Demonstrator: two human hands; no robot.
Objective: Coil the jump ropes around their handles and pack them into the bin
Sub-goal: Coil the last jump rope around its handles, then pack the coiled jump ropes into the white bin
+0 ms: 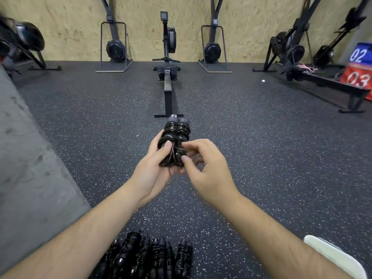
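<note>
A black jump rope (177, 131), its cord coiled round the two handles held side by side, is in front of me above the floor. My left hand (155, 168) grips the lower half of the bundle, thumb across the coils. My right hand (203, 164) is at the bundle's right side, its thumb and fingertips pinching the cord near the handle ends. Several coiled black jump ropes (153, 256) lie in a row on the floor at the bottom centre. A white bin corner (336, 256) shows at the bottom right.
A rowing machine (168, 77) lies straight ahead on the speckled black rubber floor. Upright rowers (115, 45) stand against the wooden wall. More machines and numbered red and blue boxes (359, 73) are at the right. A grey concrete strip (26, 158) runs along the left.
</note>
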